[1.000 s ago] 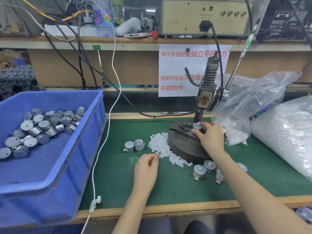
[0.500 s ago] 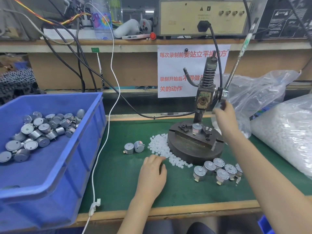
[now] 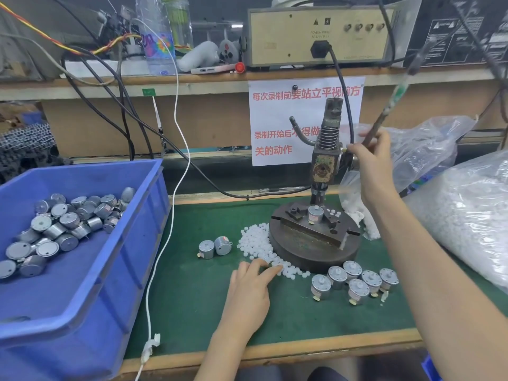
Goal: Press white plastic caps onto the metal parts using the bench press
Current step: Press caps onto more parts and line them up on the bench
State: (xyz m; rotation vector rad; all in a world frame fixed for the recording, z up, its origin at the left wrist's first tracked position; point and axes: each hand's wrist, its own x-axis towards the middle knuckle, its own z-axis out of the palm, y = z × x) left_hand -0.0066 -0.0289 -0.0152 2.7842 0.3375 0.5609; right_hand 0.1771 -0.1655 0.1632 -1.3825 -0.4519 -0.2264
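Note:
The bench press (image 3: 323,166) stands on a round dark base (image 3: 313,248) on the green mat. One metal part (image 3: 315,214) sits upright in the fixture under the ram. My right hand (image 3: 371,160) grips the lower end of the long press lever (image 3: 390,105), which slants up to the right. A loose pile of white plastic caps (image 3: 258,246) lies left of the base. My left hand (image 3: 251,281) rests on the mat, its fingertips touching caps at the pile's near edge. Several metal parts (image 3: 354,281) stand in front of the base.
A blue bin (image 3: 90,270) holding several metal parts fills the left side. Two metal parts (image 3: 215,247) lie left of the cap pile. Clear bags of white caps (image 3: 464,215) sit at the right. A white cable (image 3: 165,243) hangs down beside the bin. A shelf with equipment runs behind.
My right hand left the metal part in the fixture, rose to the press lever and took hold of it. My left hand slid forward to the caps.

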